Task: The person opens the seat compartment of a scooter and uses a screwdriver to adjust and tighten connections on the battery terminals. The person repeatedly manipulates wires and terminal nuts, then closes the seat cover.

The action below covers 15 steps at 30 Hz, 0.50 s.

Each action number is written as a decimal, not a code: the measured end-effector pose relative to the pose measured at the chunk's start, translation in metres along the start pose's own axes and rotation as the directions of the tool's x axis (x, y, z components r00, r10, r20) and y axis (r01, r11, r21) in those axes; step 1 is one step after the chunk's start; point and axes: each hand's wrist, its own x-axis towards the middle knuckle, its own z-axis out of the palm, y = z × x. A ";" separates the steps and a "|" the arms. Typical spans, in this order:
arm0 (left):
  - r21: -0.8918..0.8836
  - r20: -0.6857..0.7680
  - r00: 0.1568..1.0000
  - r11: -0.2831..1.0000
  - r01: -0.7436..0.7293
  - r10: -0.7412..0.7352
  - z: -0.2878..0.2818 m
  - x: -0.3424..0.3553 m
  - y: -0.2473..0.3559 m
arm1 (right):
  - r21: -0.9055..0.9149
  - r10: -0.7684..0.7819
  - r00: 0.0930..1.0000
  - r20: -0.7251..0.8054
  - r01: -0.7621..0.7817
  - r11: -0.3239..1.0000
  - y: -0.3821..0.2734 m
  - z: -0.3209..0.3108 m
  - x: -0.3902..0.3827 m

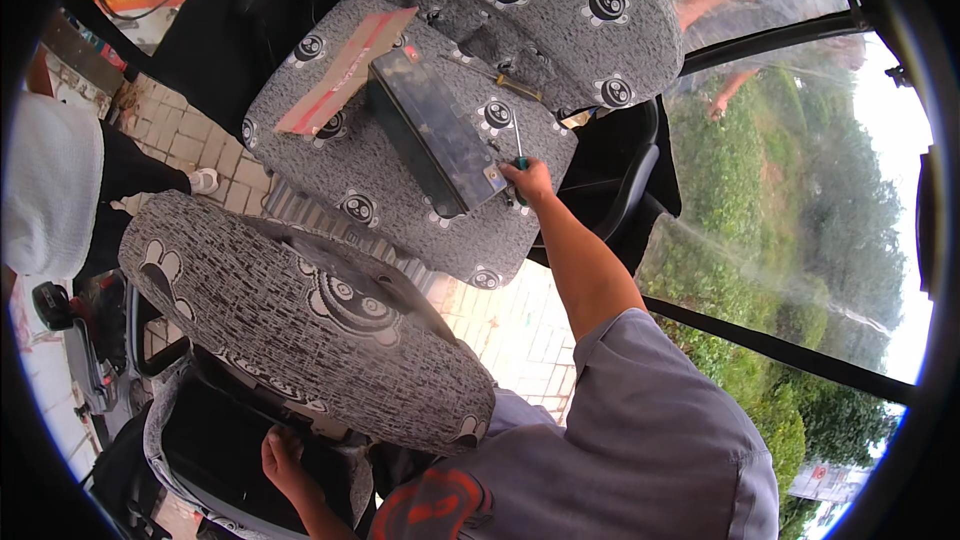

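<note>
On the grey patterned seat (310, 180) lies a dark rectangular battery (425, 120), beside a cardboard piece with red tape (350, 65). My right hand (530, 180) is closed on a green-handled screwdriver (521, 163) at the battery's lower right end, its metal shaft pointing away from me. A yellow-handled screwdriver (518, 87) lies at the back of the seat. My left hand (285, 455) is low under the edge of the nearer patterned cushion (320, 320), fingers curled; what they hold is hidden or too small to make out.
Another person in a white top (55, 180) stands at the left on a paved floor (190, 135). A transparent panel in a dark frame (770, 210) runs along the right, with greenery showing through. Black side armrests (625, 185) flank the seat. A dark metal mechanism (95, 345) is at lower left.
</note>
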 end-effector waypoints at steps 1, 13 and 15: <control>-0.012 0.038 0.999 1.000 -0.013 0.014 -0.003 0.003 -0.001 | -0.086 -0.029 0.999 -0.015 0.027 0.996 -0.008 0.001 -0.004; 0.413 0.001 0.996 0.907 -0.079 0.086 0.013 0.186 -0.064 | -0.211 -0.330 0.939 -0.093 0.305 0.928 -0.031 -0.030 -0.066; 0.516 0.004 0.999 0.855 -0.044 0.049 0.020 0.205 -0.081 | -0.022 -0.341 0.939 -0.037 0.340 0.940 -0.067 -0.042 -0.127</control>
